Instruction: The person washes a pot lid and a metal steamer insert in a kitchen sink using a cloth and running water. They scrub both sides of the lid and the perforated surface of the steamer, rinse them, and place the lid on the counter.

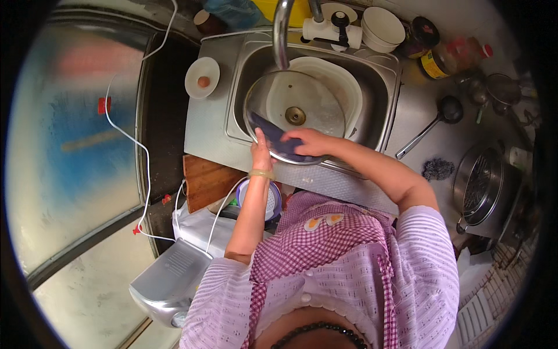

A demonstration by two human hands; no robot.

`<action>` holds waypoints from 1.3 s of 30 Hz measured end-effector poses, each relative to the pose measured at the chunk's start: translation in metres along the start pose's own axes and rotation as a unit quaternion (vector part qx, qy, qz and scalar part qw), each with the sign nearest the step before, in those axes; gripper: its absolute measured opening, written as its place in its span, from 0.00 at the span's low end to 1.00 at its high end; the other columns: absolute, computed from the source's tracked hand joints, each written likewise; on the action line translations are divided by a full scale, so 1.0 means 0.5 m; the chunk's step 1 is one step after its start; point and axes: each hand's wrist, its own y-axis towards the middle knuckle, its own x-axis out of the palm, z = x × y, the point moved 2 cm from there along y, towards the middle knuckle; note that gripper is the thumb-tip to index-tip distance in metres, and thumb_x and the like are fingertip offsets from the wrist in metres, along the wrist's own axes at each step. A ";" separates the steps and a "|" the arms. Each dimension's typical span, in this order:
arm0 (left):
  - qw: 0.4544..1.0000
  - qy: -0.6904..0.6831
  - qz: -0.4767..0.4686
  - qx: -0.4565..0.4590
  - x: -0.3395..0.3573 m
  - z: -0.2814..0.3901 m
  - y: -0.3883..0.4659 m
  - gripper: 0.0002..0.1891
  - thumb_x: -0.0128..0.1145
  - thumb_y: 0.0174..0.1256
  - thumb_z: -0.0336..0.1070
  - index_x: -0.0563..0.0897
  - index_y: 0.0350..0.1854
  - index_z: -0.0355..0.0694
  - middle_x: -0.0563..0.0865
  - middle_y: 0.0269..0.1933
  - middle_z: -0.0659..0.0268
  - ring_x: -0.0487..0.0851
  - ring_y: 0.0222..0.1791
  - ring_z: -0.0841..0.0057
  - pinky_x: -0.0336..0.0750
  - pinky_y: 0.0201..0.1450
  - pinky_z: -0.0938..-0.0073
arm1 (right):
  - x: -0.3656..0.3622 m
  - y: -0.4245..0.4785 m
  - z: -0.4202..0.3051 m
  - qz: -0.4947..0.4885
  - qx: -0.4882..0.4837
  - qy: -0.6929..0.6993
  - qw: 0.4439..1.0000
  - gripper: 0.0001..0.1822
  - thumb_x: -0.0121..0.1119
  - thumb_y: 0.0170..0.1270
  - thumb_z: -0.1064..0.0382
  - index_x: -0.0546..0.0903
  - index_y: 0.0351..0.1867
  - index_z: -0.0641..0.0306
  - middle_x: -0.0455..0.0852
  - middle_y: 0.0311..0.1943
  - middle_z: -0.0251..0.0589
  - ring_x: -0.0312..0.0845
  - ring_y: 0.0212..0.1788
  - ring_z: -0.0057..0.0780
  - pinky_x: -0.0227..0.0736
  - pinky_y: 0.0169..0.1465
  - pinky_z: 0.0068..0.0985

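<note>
A round glass pot lid [305,94] with a metal rim is tilted over the stainless steel sink [379,131], its knob facing up. My left hand [263,152] grips the lid's near left rim, thumb on top. With my right hand [307,142], slightly blurred, I press on the near part of the lid, where a dark patch, perhaps a cloth or a reflection, shows; which it is I cannot tell. Beneath the lid, a white basin [355,87] sits in the sink. The faucet [281,39] hangs over the lid's far edge.
Left of the sink stands a white bowl [197,89] holding a brown egg [203,81]. White bowls [383,28] are stacked behind. On the right counter lie a black ladle [450,109], a dark scouring pad [438,169] and a steel pot [462,183]. A wooden board [209,183] is below left.
</note>
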 end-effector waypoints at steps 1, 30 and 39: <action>1.000 -0.003 0.026 -0.009 0.000 -0.004 -0.015 0.42 0.48 0.65 0.65 0.56 0.67 0.33 0.76 0.55 0.41 0.87 0.34 0.53 0.87 0.32 0.59 | -0.021 -0.045 0.008 -0.024 0.069 -0.044 0.996 0.27 0.56 0.46 0.64 0.76 0.54 0.57 0.79 0.51 0.49 0.74 0.56 0.44 0.68 0.60 0.34; 0.991 -0.099 -0.045 -0.078 -0.012 0.072 -0.084 0.34 0.48 0.53 0.19 0.54 0.65 0.27 0.73 0.52 0.38 0.79 0.48 0.45 0.80 0.47 0.40 | -0.036 -0.254 -0.140 0.179 -0.047 -0.214 0.959 0.15 0.61 0.58 0.50 0.79 0.33 0.61 0.79 0.33 0.41 0.75 0.41 0.43 0.70 0.45 0.37; 0.985 0.102 -0.074 0.118 0.005 0.119 -0.042 0.16 0.50 0.70 0.46 0.75 0.51 0.42 0.80 0.45 0.65 0.76 0.47 0.76 0.66 0.57 0.73 | -0.106 -0.200 -0.213 0.330 -0.144 -0.284 0.889 0.13 0.62 0.56 0.55 0.73 0.30 0.61 0.74 0.28 0.42 0.73 0.35 0.45 0.70 0.35 0.39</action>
